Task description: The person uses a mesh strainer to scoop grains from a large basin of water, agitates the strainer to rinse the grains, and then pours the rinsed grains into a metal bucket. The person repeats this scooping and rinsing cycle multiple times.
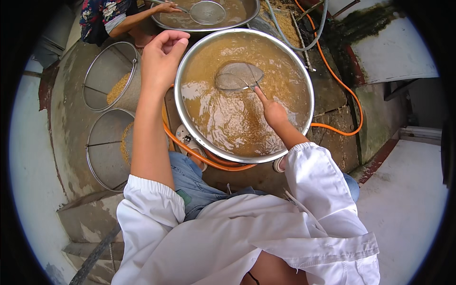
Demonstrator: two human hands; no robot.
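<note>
My right hand grips the handle of a round wire-mesh strainer, its index finger stretched along it. The mesh is in the cloudy brown water of a wide metal basin, where fine grain-like bits float and a darker patch lies nearer me. My left hand is raised by the basin's left rim. Its fingers are curled and the thumb meets the index finger; nothing shows in them. To its left, a mesh basket with yellow grain lies tipped towards me.
A second mesh basket also holds grain. Beyond my basin, another person's hand holds a strainer over a second basin. An orange hose loops around my basin; a grey hose hangs behind it.
</note>
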